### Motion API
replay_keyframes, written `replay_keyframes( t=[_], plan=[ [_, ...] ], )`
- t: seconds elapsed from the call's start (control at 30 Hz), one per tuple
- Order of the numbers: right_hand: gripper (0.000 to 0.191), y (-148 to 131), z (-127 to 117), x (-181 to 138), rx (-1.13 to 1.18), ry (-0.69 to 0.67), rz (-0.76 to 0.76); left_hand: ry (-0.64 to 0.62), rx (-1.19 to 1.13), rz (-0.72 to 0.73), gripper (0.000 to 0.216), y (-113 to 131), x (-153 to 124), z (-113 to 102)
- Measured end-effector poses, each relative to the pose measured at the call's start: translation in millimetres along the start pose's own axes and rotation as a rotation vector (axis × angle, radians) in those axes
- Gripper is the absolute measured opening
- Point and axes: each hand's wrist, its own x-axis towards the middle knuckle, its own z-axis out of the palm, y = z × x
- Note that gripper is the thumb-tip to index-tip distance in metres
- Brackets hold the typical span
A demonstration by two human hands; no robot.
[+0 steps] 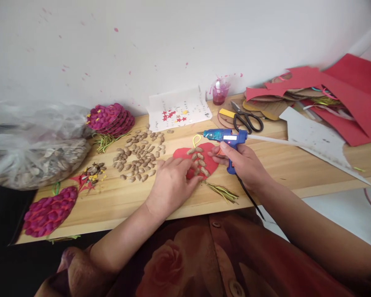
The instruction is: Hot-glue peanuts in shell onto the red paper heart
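My right hand (245,163) is wrapped round the grip of a blue hot glue gun (224,135), its nozzle pointing left and a long white glue stick (275,140) running out of its back. Below the nozzle lies a red paper cutout (181,154) with a yellow loop (197,141) at its top and a tassel (224,193) at its bottom. Several peanuts (200,156) sit in rows down its middle. My left hand (171,183) rests over the cutout's left part, thumb and fingers closed about a peanut (197,171), partly hidden by the fingers.
Loose peanuts (139,152) spread to the left. Beyond are a finished-looking purple stack (111,119), a purple piece (51,212) and a plastic bag (34,152). Paper with stars (179,109), a cup (219,93), scissors (247,119) and red paper (352,99) lie behind. A cord (249,196) hangs off the front edge.
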Motion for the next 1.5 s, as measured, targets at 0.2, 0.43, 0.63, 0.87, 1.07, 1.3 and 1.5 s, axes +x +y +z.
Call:
replay_keyframes(
  t=[0.2, 0.43, 0.63, 0.87, 1.07, 1.3, 1.5],
  plan=[
    [0.034, 0, 0, -3, 0.025, 0.006, 0.016, -0.054, -0.039, -0.057, 0.005, -6, -1, 0],
    [0.041, 2, 3, -6, 0.026, -0.002, 0.015, -0.071, -0.039, -0.106, 0.005, -9, 1, -1],
    [0.039, 5, 3, -7, 0.013, 0.025, 0.009, -0.091, 0.073, -0.120, 0.009, 0, 4, -1],
    [0.038, 4, 3, -6, -0.008, 0.033, 0.004, -0.197, 0.161, -0.102, 0.017, 3, 9, -5],
    [0.040, 5, 4, -5, -0.006, 0.036, 0.001, -0.226, 0.111, -0.139, 0.015, 3, 16, -8],
    [0.042, 5, 3, -5, 0.000, 0.035, 0.006, -0.106, -0.556, -0.373, 0.013, -20, 15, -16],
    [0.037, 1, -2, -14, -0.032, 0.013, -0.023, -0.202, -1.464, -0.645, 0.036, -36, 15, -15]
  ],
)
